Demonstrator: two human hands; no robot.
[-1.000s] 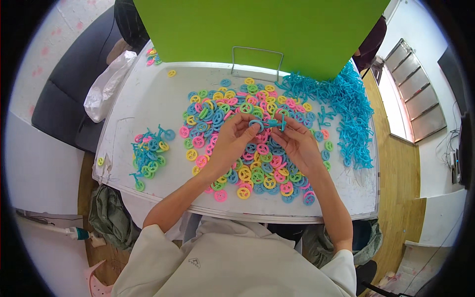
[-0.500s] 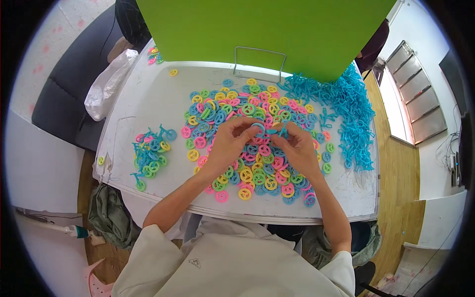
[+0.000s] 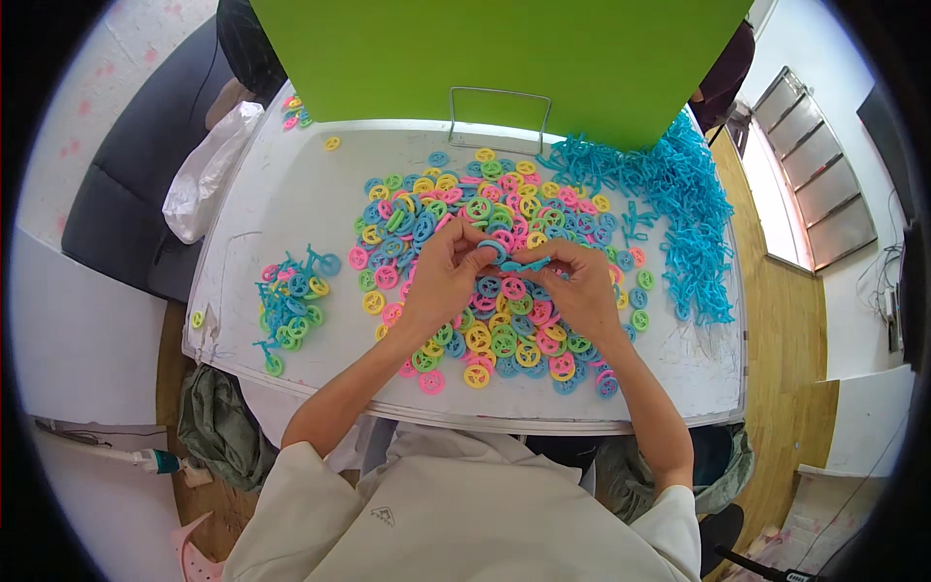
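Note:
Over the middle of the table my left hand (image 3: 449, 272) pinches a small blue plastic wheel (image 3: 493, 248) between thumb and fingertips. My right hand (image 3: 579, 286) is closed on a blue toy bicycle frame (image 3: 527, 265), whose end meets the wheel. Fingertips partly cover the joint, so I cannot tell whether the two are locked together. Beneath and around both hands spreads a heap of spoked wheels (image 3: 504, 339) in pink, yellow, green and blue. A tangled pile of blue frames (image 3: 693, 209) lies at the far right. Blue frames with wheels on them form a small pile (image 3: 289, 301) at the left.
A green panel (image 3: 495, 58) with a wire handle (image 3: 499, 121) stands across the back of the white table (image 3: 339, 213). A white plastic bag (image 3: 208, 175) hangs by the left edge. Part of another person (image 3: 729, 73) shows behind the panel at right.
The blue frame in my right hand has swung from upright to nearly level, and its end has come against the wheel. Both hands have drawn slightly closer together. The whole view has shifted slightly.

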